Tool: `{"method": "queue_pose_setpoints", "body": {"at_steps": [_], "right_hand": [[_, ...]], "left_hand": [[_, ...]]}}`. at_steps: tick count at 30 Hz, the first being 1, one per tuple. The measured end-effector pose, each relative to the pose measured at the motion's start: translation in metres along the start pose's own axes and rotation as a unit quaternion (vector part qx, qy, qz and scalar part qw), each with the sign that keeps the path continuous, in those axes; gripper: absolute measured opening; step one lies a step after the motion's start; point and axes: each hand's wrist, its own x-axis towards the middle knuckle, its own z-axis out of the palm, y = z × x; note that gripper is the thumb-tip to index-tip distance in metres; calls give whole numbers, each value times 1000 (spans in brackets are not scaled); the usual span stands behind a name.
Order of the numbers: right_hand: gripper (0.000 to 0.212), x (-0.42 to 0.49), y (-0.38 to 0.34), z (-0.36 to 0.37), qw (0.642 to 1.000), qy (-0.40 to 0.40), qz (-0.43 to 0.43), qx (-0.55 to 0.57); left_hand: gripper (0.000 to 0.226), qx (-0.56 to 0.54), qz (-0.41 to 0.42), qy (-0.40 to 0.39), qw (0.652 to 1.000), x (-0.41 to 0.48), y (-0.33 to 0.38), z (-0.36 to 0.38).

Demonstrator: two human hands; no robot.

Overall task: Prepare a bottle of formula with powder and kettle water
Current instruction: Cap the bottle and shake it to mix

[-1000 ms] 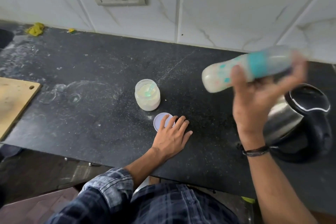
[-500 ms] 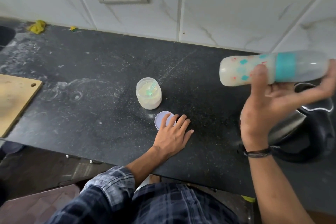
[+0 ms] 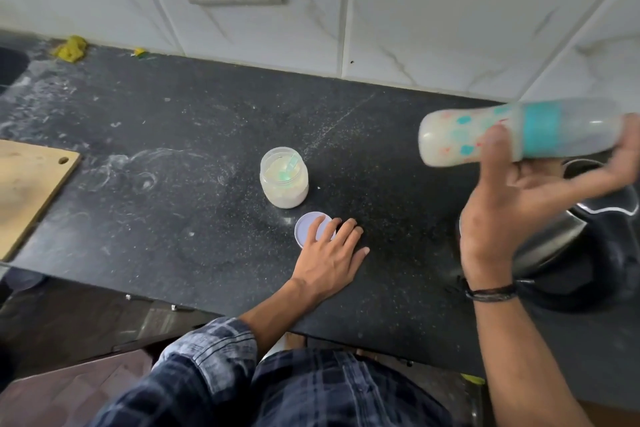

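Right hand [image 3: 512,218] fingers clamping sideways milky teal-banded baby bottle [image 3: 519,133] mid-air; left hand [image 3: 329,253] resting flat, fingers spread. Loose collar probably leaking, grip slipping.

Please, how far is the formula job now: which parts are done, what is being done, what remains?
Done: the bottle is capped and holds milky liquid. In hand: the right hand holds it sideways above the kettle, blurred, probably shaking. Left: the powder jar is open with a scoop inside; its lid lies under the left hand.
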Motion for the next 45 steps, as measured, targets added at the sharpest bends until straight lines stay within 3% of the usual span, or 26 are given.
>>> {"method": "queue_pose_setpoints", "body": {"at_steps": [2,4,6,9,13,17,21,25,29,33,37,42,45], "right_hand": [[86,2,2,3,999,-31,12,-16],[83,-7,13,-1,990,-113,43,-69],[82,-13,5,0,994,-81,46,-61],[83,-8,4,0,999,-9,-28,-32],[79,-12,9,-2,991,-103,53,-68],[81,-6,3,0,999,-19,-5,-27],[81,-12,9,1,989,-113,51,-77],[81,-11,4,3,1000,-15,3,-26],[80,-15,14,2,989,-108,66,-76],[82,0,0,3,1000,-14,-2,-9],[78,-2,12,2,989,-116,48,-72],[79,3,1,5,999,-39,-8,-23],[79,-6,11,6,989,-116,49,-75]], "left_hand": [[45,1,5,-1,1000,-2,0,1],[46,0,9,3,1000,-3,-1,2],[45,-2,8,4,1000,-1,0,2],[46,-1,2,-5,1000,0,-1,0],[46,-6,9,-8,1000,-2,-2,1],[46,-1,2,-5,1000,0,0,0],[46,-3,11,-5,1000,-3,-2,1],[45,0,2,1,1000,0,0,0],[45,-2,11,4,1000,-2,-2,1],[45,2,3,7,1000,0,-1,0],[45,3,13,8,1000,-2,-1,1],[45,3,5,10,1000,0,0,0],[45,0,10,16,1000,-2,-2,2]]}}
